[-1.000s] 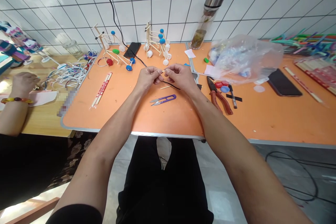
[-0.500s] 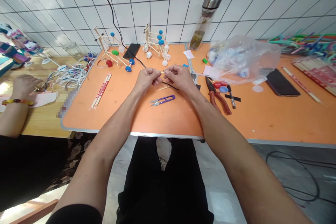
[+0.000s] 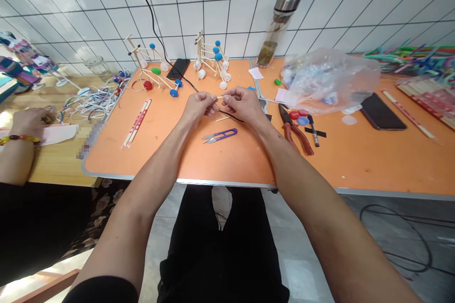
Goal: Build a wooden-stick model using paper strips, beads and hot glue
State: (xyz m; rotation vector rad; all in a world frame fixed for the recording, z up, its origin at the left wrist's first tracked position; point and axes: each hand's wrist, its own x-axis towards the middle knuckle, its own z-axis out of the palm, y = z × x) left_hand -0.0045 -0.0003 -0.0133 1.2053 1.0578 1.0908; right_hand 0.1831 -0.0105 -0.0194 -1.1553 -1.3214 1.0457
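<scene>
The left hand (image 3: 201,108) and right hand (image 3: 243,105) were clamped close together on a thin black wire (image 3: 231,116), at 12 o'clock from purple-handled steel thread snips (image 3: 220,136).

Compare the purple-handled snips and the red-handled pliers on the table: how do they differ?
The purple-handled snips look smaller and slimmer than the red-handled pliers. The snips have silver blades pointing left, while the pliers have dark metal jaws pointing away from the person. The snips lie below the hands; the pliers lie further right. Both rest unheld on the orange table.
</scene>
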